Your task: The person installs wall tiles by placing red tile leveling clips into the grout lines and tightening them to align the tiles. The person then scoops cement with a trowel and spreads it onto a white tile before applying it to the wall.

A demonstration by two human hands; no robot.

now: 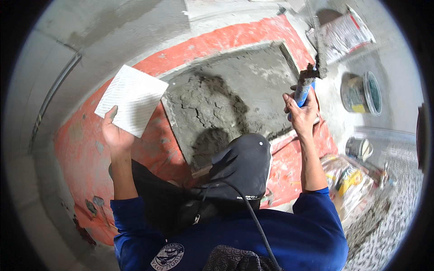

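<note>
My left hand (118, 137) grips a white square tile (135, 97) by its lower edge, thumb on the face turned up to me, which carries fine lines. My right hand (304, 113) is closed round the blue handle of a trowel (302, 92). Grey mortar cakes the trowel's neck, and its blade points away from me, seen nearly edge-on. Between my hands, beyond my knee, a rough heap of wet mortar (210, 101) sits on a flat grey mixing board (271, 77). Neither the tile nor the trowel touches the heap.
Under the board spreads a stained red sheet (86, 167). To the right are a bag (346, 36), a tub (370, 92), a small pail (359, 148) and a printed sack (348, 180). A grey wall (144, 27) rises at the far left.
</note>
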